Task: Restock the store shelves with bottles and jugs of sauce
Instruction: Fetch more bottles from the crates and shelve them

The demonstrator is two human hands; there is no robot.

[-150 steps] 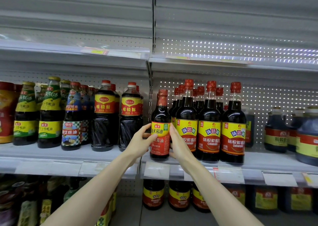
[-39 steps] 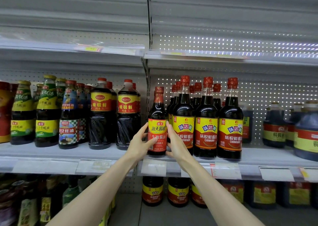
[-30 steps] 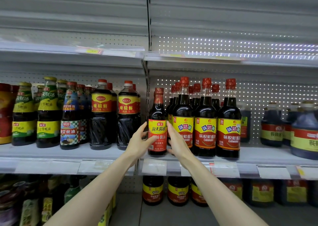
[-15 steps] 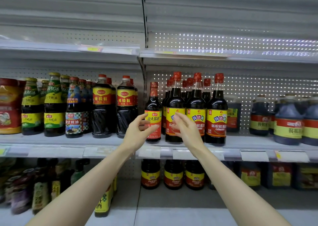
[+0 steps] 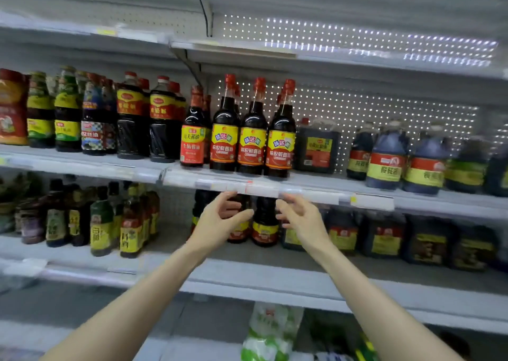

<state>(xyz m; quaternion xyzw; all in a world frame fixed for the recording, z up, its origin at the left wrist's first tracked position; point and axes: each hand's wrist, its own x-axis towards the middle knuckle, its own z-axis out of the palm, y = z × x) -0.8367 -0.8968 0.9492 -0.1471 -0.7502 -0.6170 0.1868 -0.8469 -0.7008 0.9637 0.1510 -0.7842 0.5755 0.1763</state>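
A dark soy sauce bottle [image 5: 192,138] with a red and yellow label stands upright at the left end of the middle shelf [image 5: 316,184], beside three bottles [image 5: 251,138] with yellow and red labels. My left hand [image 5: 220,223] and my right hand [image 5: 301,217] hang in front of the shelf below, fingers loosely curved, holding nothing. Both hands are well below the red-labelled bottle and apart from it. Behind them stand dark bottles [image 5: 265,223] on the lower shelf.
Further left on the middle shelf stand oyster sauce bottles [image 5: 66,113] and larger dark bottles [image 5: 162,121]. Dark jugs [image 5: 384,157] fill its right side. The lower shelf holds small bottles [image 5: 101,223] at left and jugs [image 5: 428,245] at right. A green and white bag [image 5: 270,333] lies at the bottom.
Both hands let go of the red-labelled bottle, which stays on the middle shelf, and dropped down to the level of the lower shelf. The view tilted downward.
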